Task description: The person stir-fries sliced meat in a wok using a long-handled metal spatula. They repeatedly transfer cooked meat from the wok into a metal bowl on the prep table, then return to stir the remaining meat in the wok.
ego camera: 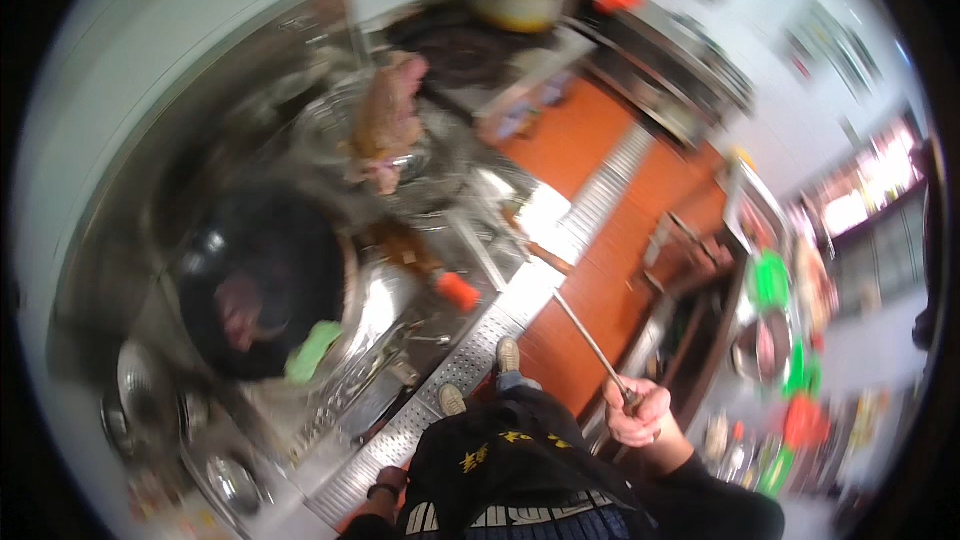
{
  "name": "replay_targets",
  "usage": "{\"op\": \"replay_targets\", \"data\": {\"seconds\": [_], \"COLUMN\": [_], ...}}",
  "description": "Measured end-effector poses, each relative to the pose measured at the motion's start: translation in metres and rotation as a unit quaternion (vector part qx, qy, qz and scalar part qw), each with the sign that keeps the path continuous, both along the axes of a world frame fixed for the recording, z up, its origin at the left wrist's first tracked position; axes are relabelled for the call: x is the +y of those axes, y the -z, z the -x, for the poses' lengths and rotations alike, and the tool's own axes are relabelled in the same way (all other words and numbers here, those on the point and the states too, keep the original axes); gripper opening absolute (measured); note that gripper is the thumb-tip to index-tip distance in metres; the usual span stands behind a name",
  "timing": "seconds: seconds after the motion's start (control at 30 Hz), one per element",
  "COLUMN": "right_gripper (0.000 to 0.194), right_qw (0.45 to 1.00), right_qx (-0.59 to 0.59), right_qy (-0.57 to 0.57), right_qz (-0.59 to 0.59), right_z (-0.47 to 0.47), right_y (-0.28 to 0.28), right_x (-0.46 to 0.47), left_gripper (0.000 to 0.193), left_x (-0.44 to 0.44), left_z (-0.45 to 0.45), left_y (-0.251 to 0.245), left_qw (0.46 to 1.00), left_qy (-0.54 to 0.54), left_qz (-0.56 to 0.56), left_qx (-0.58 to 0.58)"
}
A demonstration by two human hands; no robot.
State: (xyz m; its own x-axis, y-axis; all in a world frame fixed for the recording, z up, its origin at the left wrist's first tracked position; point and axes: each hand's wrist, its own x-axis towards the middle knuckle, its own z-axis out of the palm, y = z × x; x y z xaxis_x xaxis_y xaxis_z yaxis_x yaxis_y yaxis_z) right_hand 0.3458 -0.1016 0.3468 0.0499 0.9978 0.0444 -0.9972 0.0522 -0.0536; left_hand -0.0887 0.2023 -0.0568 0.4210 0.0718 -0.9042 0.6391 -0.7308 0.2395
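Note:
My right hand (637, 412) is closed around the end of a thin metal rod (585, 330), possibly a long-handled utensil, held out over the orange floor. Its far end is blurred. My left hand (394, 478) hangs low beside my black apron (510, 450), which bears yellow writing; a dark band circles the wrist and its fingers are hard to make out. On the steel range sits a black wok (270, 247) with a piece of meat (241, 307) inside. A green cloth (313, 352) lies over the wok's near rim.
A large piece of meat (390, 116) lies over a metal basin (322, 124) beyond the wok. Near it is a brown bottle with an orange cap (457, 291). A perforated metal floor drain (465, 367) runs underfoot. Green baskets (769, 279) stand on the right-hand counter.

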Motion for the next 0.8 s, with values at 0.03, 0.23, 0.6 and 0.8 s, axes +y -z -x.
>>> {"op": "replay_targets", "data": {"seconds": [0.03,0.23,0.6,0.8], "right_gripper": [0.038,0.041,0.039,0.034], "right_qw": [0.998,0.973,0.808,0.749], "right_qx": [-0.023,-0.014,-0.099,-0.098], "right_qy": [0.035,0.230,0.558,0.609], "right_qz": [0.038,-0.015,0.163,0.243], "right_z": [0.012,0.084,0.184,0.187], "right_y": [-0.007,-0.024,-0.047,-0.018], "right_x": [-0.021,-0.102,-0.254,-0.322], "left_gripper": [0.035,0.035,0.036,0.035], "left_x": [0.008,0.040,-0.008,-0.053], "left_z": [-0.006,-0.093,-0.241,-0.285], "left_y": [0.000,-0.010,-0.026,-0.056], "left_qw": [0.995,0.989,0.995,0.993], "left_qy": [-0.091,-0.144,-0.043,-0.002], "left_qz": [0.012,-0.041,-0.052,-0.007], "left_qx": [0.039,-0.018,-0.071,-0.114]}}
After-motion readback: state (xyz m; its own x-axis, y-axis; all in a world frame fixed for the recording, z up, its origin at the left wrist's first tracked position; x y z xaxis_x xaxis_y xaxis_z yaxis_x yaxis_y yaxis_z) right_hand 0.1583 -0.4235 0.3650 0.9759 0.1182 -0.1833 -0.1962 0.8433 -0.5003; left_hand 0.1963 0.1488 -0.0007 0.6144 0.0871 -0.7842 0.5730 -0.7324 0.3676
